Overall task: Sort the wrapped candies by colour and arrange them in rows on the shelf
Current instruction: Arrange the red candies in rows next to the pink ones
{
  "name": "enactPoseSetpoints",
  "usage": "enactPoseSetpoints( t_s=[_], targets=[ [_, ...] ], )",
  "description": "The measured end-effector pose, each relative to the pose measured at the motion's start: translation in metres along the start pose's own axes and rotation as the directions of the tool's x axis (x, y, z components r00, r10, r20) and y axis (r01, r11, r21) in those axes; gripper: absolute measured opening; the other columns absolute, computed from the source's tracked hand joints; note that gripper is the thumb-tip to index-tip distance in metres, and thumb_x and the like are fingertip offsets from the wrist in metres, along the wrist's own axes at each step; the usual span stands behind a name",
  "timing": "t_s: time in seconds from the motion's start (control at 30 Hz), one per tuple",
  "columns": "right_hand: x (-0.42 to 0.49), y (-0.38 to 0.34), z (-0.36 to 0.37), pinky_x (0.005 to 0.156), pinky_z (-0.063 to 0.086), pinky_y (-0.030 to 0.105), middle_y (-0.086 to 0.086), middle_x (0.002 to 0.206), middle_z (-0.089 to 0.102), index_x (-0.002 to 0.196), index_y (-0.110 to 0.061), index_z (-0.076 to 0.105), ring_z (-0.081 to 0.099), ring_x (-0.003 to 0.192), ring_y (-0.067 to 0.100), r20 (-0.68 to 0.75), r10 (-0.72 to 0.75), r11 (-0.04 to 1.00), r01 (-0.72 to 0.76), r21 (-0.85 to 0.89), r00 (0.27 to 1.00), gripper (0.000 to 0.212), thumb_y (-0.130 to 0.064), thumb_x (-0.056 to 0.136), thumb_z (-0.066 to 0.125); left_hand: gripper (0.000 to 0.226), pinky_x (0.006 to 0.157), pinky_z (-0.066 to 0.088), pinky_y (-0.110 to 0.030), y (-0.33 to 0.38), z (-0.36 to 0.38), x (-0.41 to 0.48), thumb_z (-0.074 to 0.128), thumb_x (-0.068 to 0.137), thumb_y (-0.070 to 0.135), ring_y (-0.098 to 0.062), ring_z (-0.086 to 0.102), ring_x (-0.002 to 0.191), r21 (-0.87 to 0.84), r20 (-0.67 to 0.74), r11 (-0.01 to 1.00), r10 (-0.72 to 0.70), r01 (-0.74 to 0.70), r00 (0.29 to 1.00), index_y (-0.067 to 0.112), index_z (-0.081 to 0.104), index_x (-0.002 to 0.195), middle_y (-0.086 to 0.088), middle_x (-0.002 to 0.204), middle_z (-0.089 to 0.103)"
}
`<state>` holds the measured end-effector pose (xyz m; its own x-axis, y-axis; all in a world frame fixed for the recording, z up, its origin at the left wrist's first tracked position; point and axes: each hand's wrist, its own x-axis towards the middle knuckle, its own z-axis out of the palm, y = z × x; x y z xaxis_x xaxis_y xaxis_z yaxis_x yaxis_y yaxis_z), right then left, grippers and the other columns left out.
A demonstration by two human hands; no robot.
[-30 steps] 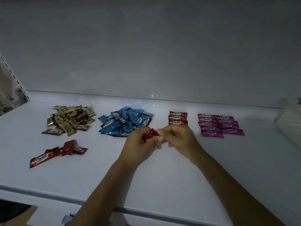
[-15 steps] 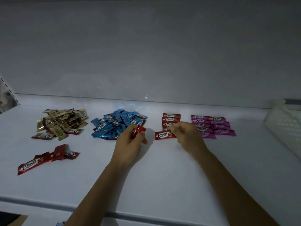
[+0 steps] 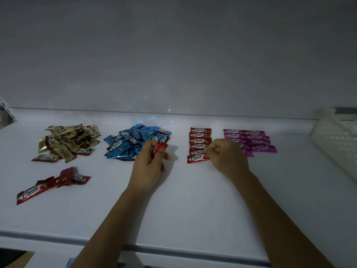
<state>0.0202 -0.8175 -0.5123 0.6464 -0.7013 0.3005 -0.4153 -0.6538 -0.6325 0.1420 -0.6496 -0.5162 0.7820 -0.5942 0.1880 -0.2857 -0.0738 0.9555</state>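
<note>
Left hand pinches spare red candies at the blue pile's 3 o'clock edge. Right hand is curled, apparently pinching the tail of the last candy at the red row's 6 o'clock end. Risk: knuckles clip the pink rows at its 3 o'clock. Foil slides, so rows skew.

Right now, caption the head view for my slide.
Left hand holds red candy; right hand touches red row near end.

— Worn over the forearms?
— Bare all along, back past the front edge of the shelf.
— And the left hand, the right hand?
— Bare as well, both alike.
</note>
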Motion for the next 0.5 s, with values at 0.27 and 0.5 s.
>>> enactPoseSetpoints(
  t_s=[0.27, 0.5],
  targets=[
    [0.001, -0.003, -0.003, 0.049, 0.033, 0.019, -0.007, 0.058, 0.055, 0.077, -0.01, 0.065, 0.052, 0.054, 0.007, -0.11, -0.047, 0.996, 0.039, -0.075, 0.993, 0.021, -0.026, 0.09, 0.063, 0.021, 0.05, 0.047, -0.023, 0.001, -0.002, -0.005, 0.045, 0.1, 0.025, -0.012, 0.056, 0.058, -0.068, 0.007, 0.994, 0.085, -0.084, 0.996, 0.025, 0.054, 0.119, 0.002, 0.084, 0.072],
    [-0.014, -0.031, 0.019, 0.057, 0.053, 0.031, 0.007, 0.07, 0.067, 0.098, -0.015, 0.071, 0.064, 0.061, 0.017, 0.084, -0.323, 0.821, 0.236, 0.52, 0.943, 0.018, -0.026, 0.084, 0.069, 0.069, 0.053, 0.039, -0.018, 0.0, 0.001, -0.01, 0.019, 0.087, 0.068, -0.01, 0.051, 0.055, -0.158, 0.111, 0.987, 0.028, -0.01, 0.993, 0.026, 0.055, 0.129, -0.009, 0.073, 0.07]
  ],
)
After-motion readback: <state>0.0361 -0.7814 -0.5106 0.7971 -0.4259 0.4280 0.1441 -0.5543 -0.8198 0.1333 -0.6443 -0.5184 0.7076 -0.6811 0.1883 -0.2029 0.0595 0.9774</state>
